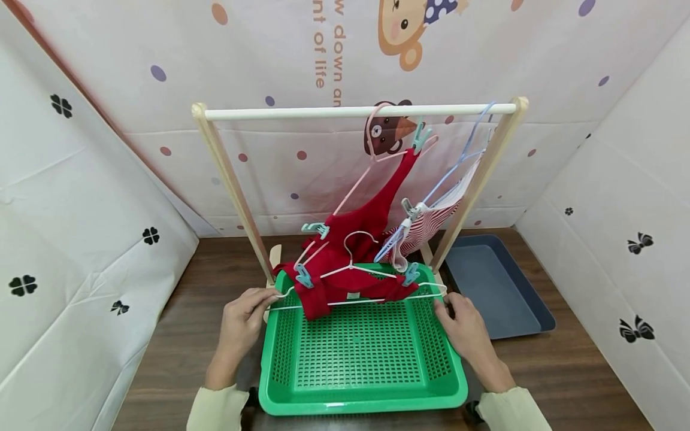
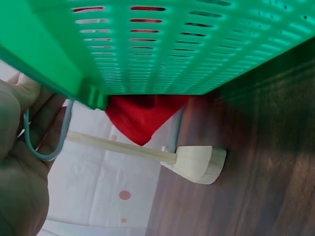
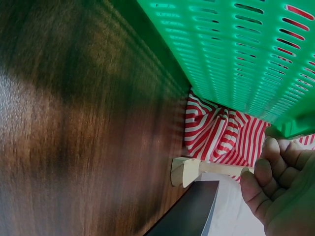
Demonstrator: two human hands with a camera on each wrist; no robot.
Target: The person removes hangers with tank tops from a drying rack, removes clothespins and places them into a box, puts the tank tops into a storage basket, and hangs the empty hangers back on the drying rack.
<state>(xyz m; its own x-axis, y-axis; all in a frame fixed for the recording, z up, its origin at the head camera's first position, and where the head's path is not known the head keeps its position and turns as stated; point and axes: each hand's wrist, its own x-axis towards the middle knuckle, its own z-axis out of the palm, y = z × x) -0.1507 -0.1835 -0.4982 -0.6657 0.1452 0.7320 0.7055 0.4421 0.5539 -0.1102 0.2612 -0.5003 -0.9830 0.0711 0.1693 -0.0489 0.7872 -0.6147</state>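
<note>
We list: left hand [image 1: 247, 317], pinching white hanger [image 1: 351, 267] with red garment [image 1: 335, 293]; right hand [image 1: 466, 326], at hanger's other end, grip unclear.

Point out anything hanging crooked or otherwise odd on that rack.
The pink wire hanger on the round white rail sits askew, tilted or twisted: its left end appears far lower than its right, so the red cloth garment clipped to it slants. I see nothing spilled or broken.

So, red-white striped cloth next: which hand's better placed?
Probably right: the right hand is nearer that striped cloth; the left hand, across the green plastic basket, pinches the slim white hanger.
</note>
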